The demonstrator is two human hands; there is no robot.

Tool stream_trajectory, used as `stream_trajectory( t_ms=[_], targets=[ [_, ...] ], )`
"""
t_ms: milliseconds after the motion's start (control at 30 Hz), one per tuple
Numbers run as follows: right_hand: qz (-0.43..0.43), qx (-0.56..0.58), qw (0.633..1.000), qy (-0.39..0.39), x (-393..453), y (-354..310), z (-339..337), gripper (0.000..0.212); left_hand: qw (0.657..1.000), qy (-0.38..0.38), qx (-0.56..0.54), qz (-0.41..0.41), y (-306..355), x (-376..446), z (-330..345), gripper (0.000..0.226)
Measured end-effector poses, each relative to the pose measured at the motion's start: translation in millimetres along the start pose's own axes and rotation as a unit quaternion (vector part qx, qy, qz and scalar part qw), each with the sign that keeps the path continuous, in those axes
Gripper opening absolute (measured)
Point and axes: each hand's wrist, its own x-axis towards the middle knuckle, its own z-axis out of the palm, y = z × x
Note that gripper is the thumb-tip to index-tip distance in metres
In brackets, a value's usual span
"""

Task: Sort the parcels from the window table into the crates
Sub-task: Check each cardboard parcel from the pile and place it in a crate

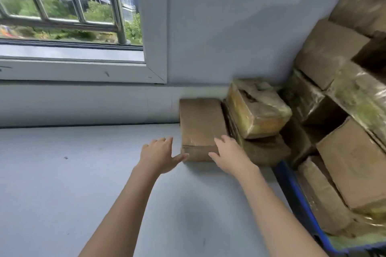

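**Few parcels left by the window, crate already heaped**

Pale grey bench (83,183) runs under a barred window (69,6), and most of its surface near the hands lies bare. Judging from that, the sorting looks well advanced: to the right of the right hand a blue crate (292,190) is piled high with brown boxes (342,160). What remains on the bench is a small cluster just beyond the fingertips: a flat brown parcel (199,125), and to its right a tape-wrapped parcel (258,108) sitting tilted on top of another box (265,150).

Both arms reach forward. The left hand (159,153) is spread open, its thumb touching the flat parcel's near left corner. The right hand (228,155) is also open, fingers laid on the parcel's near right edge. Neither has closed round it yet; the hands bracket the parcel from both sides, seemingly about to lift or slide it.
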Motion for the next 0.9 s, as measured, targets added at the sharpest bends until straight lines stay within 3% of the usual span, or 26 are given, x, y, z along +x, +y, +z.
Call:
stream_trajectory(
  t_ms=[233, 433, 567, 733, 900],
  targets=[
    [-0.009, 0.037, 0.999, -0.037, 77, 33, -5, 0.067, 0.996, -0.043, -0.013, -0.08, 31, 79, 3, 0.056],
    [0.05, 0.107, 0.992, -0.04, 93, 42, 5, 0.073, 0.985, -0.09, -0.081, -0.122, 26, 99, 16, 0.074],
    [0.049, 0.146, 0.986, -0.057, 84, 40, 11, 0.075, 0.975, -0.088, -0.191, -0.074, 29, 94, 26, 0.037],
    [0.035, 0.195, 0.98, -0.019, 60, 27, 10, 0.08, 0.957, -0.033, -0.286, -0.037, 20, 60, 27, 0.024],
    [0.007, 0.299, 0.951, 0.078, 28, -3, -10, 0.08, 0.942, 0.092, -0.322, -0.017, -2, 17, 14, 0.026]
  ],
)
